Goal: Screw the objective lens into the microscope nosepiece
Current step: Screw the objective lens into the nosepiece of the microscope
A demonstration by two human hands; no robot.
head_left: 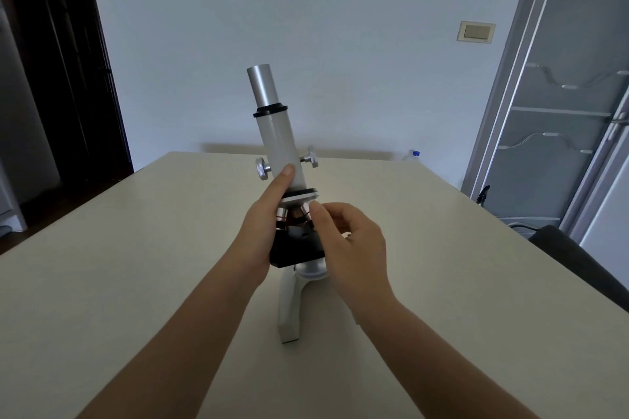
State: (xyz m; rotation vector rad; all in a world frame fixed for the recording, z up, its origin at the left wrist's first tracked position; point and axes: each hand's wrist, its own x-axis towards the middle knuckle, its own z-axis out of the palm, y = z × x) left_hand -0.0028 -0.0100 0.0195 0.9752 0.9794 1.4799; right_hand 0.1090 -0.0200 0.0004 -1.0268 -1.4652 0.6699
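Observation:
A white and silver microscope (277, 133) stands upright mid-table, its black stage (296, 248) below the nosepiece (299, 197). My left hand (263, 224) grips the lower body tube, thumb pressed on the tube. Two objective lenses hang under the nosepiece; one with a red ring (281, 214) shows beside my left hand. My right hand (343, 238) pinches the other objective lens (304, 213) at the right side of the nosepiece, thumb and fingertips closed on it and hiding most of it.
The beige table (136, 265) runs to a far edge near the white wall. A bottle with a blue cap (414, 154) peeks behind the far right corner. A dark chair (575, 258) sits at the right edge, a glass door behind it.

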